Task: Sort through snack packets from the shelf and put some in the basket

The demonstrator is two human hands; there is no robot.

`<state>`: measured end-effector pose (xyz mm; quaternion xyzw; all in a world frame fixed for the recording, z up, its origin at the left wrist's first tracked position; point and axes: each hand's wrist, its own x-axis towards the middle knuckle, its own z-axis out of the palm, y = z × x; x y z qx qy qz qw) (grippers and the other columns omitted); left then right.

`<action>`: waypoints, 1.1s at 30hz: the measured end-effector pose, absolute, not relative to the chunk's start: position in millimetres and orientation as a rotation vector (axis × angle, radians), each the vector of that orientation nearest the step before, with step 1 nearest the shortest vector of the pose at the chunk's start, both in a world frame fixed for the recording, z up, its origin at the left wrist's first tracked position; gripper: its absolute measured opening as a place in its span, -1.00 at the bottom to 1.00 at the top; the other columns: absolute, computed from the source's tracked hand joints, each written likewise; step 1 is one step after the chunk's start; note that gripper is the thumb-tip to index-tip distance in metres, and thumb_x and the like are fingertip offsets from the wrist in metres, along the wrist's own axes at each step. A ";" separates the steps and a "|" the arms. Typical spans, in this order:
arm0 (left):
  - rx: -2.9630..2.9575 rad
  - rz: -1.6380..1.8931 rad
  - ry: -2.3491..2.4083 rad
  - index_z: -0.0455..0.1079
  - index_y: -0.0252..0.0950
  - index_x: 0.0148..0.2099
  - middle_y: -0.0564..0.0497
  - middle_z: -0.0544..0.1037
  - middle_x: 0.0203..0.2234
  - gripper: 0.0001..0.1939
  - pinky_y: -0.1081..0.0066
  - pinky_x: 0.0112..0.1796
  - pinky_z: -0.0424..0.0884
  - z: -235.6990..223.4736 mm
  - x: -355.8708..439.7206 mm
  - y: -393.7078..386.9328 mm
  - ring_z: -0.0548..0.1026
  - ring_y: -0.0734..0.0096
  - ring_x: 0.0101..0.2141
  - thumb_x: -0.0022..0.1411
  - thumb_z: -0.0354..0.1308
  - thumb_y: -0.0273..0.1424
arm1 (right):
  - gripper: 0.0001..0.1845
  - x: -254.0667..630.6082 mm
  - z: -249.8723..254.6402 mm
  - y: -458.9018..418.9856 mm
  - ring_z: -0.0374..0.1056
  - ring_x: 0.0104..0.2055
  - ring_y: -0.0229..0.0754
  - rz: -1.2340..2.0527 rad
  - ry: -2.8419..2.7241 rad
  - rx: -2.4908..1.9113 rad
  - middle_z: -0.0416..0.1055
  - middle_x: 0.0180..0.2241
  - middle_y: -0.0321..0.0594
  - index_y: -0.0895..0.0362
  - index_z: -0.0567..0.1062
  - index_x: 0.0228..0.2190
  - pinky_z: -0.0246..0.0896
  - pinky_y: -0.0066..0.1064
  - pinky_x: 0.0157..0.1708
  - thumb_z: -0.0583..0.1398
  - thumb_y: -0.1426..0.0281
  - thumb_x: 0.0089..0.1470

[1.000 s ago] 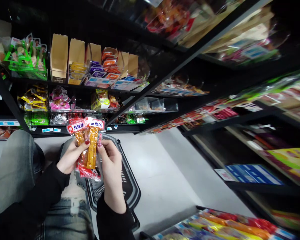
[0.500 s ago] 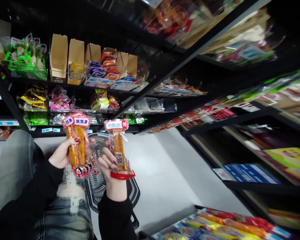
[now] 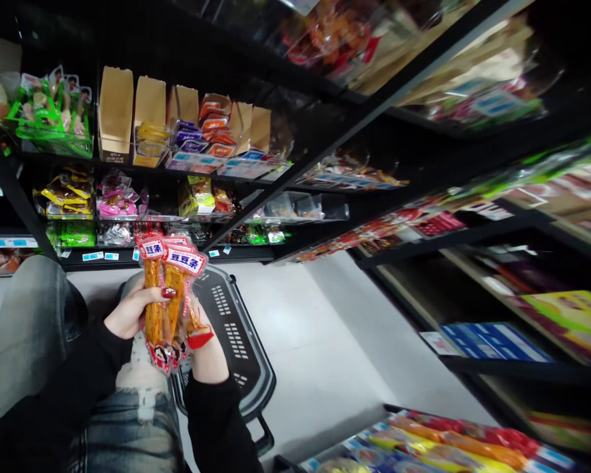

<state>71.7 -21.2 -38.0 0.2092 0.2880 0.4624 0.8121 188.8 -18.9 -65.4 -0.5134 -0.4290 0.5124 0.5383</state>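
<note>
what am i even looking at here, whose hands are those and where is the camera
There is no machine here: one person works with two bare hands, and a camera on their head looks forward and down. All the pictures come from that camera.

The left hand holds a fan of snack packets with orange-brown contents and red-and-white tops. The right hand is behind the packets, its fingers mostly hidden, so its grip is unclear.

Beyond are dark shelves with more packaged snacks and open cardboard boxes. A dark basket stands on the pale floor beside the person's jeans.
</note>
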 end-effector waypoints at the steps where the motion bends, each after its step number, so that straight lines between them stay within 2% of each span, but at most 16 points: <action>1: 0.446 1.000 0.614 0.42 -0.37 -0.15 -0.08 0.61 -0.31 -0.60 0.28 -0.22 0.44 -39.1 72.3 -20.7 0.55 0.20 -0.29 -0.14 0.23 -0.47 | -0.74 191.7 -62.0 -17.2 0.26 -0.58 -0.20 1.275 -1.061 -1.234 0.35 -0.64 -0.32 0.06 0.40 -0.64 0.26 -0.34 -0.57 0.21 0.13 -0.18; 3: 0.447 1.034 0.628 0.43 -0.38 -0.18 -0.07 0.61 -0.33 -0.64 0.33 -0.25 0.45 -40.7 73.2 -19.6 0.55 0.23 -0.32 -0.13 0.23 -0.47 | -0.74 201.0 -54.5 -16.2 0.25 -0.58 -0.23 1.312 -1.119 -1.280 0.35 -0.64 -0.33 0.09 0.39 -0.67 0.23 -0.38 -0.59 0.25 0.18 -0.24; 5: 0.445 1.062 0.632 0.44 -0.37 -0.20 -0.05 0.61 -0.35 -0.68 0.36 -0.28 0.45 -41.0 73.6 -18.6 0.55 0.25 -0.32 -0.11 0.23 -0.46 | -0.77 211.7 -46.3 -19.0 0.21 -0.59 -0.27 1.256 -1.122 -1.337 0.32 -0.66 -0.36 0.11 0.39 -0.66 0.16 -0.44 -0.60 0.25 0.23 -0.20; 8: 0.411 1.073 0.613 0.43 -0.36 -0.16 -0.07 0.61 -0.32 -0.67 0.33 -0.28 0.46 -39.0 73.8 -17.3 0.56 0.21 -0.30 -0.05 0.22 -0.43 | -0.76 219.8 -30.7 -30.7 0.13 -0.61 -0.33 0.869 -1.107 -1.432 0.21 -0.67 -0.41 0.13 0.35 -0.61 0.06 -0.49 -0.59 0.15 0.26 -0.02; 10: 0.382 1.064 0.640 0.42 -0.36 -0.12 -0.10 0.60 -0.31 -0.63 0.30 -0.30 0.47 -37.1 74.4 -16.8 0.56 0.18 -0.31 -0.05 0.24 -0.40 | -0.77 215.7 -18.2 -42.1 0.15 -0.57 -0.32 0.579 -1.264 -1.430 0.23 -0.63 -0.39 0.13 0.35 -0.55 0.08 -0.48 -0.54 0.12 0.27 0.05; 13: 0.364 1.110 0.765 0.42 -0.38 -0.14 -0.06 0.60 -0.39 -0.63 0.37 -0.36 0.46 -35.5 76.4 -16.1 0.56 0.26 -0.39 -0.06 0.27 -0.38 | -0.77 198.8 -2.8 -57.5 0.24 -0.42 -0.17 0.270 -1.760 -1.460 0.36 -0.51 -0.24 0.15 0.41 -0.43 0.17 -0.34 -0.38 0.17 0.23 0.04; 17: 0.422 1.172 0.872 0.44 -0.37 -0.18 0.02 0.58 -0.50 -0.68 0.48 -0.44 0.43 -35.1 78.1 -14.7 0.53 0.39 -0.48 -0.03 0.27 -0.37 | -0.57 177.4 0.2 -65.5 0.25 -0.32 0.04 -0.098 -2.018 -1.743 0.42 -0.44 -0.10 0.20 0.43 -0.35 0.17 -0.10 -0.29 0.24 0.07 -0.08; 20: 0.473 1.202 0.906 0.45 -0.35 -0.21 0.03 0.59 -0.48 -0.70 0.48 -0.42 0.43 -35.0 77.6 -12.5 0.53 0.40 -0.47 -0.04 0.29 -0.35 | -0.41 169.5 -6.1 -65.6 0.31 -0.27 0.09 -0.072 -2.054 -1.835 0.44 -0.31 -0.01 0.28 0.37 -0.14 0.24 -0.09 -0.27 0.28 0.11 -0.11; 23: 0.517 1.205 0.914 0.45 -0.35 -0.27 0.02 0.59 -0.46 -0.71 0.48 -0.39 0.42 -37.2 77.1 -9.9 0.53 0.39 -0.44 -0.06 0.32 -0.32 | -0.33 165.3 -10.8 -65.2 0.36 -0.23 0.07 -0.029 -2.121 -1.839 0.39 -0.17 0.10 0.34 0.24 0.03 0.30 -0.19 -0.31 0.24 0.23 -0.04; 26: 0.529 1.208 0.882 0.44 -0.36 -0.27 0.00 0.59 -0.44 -0.67 0.45 -0.33 0.42 -41.1 78.4 -9.0 0.54 0.37 -0.40 -0.08 0.34 -0.28 | -0.45 164.4 -11.5 -64.5 0.40 -0.31 0.01 0.000 -2.146 -1.843 0.38 -0.19 0.10 0.35 0.22 0.06 0.32 -0.26 -0.40 0.12 0.33 0.07; 29: 0.499 1.218 0.858 0.42 -0.35 -0.24 -0.04 0.59 -0.40 -0.60 0.40 -0.30 0.42 -43.8 81.1 -11.0 0.54 0.32 -0.35 -0.05 0.29 -0.15 | -0.52 168.7 -10.6 -63.0 0.40 -0.34 -0.01 0.050 -2.093 -1.825 0.38 -0.22 0.08 0.34 0.23 0.05 0.33 -0.24 -0.40 0.04 0.40 0.10; 33: 0.502 1.206 0.833 0.40 -0.34 -0.26 -0.04 0.58 -0.39 -0.59 0.38 -0.26 0.42 -44.9 81.0 -13.6 0.53 0.30 -0.33 -0.05 0.28 -0.12 | -0.54 180.1 -11.6 -60.9 0.39 -0.22 0.00 0.237 -1.930 -1.694 0.37 -0.14 0.07 0.27 0.24 0.04 0.32 -0.21 -0.29 0.02 0.37 0.11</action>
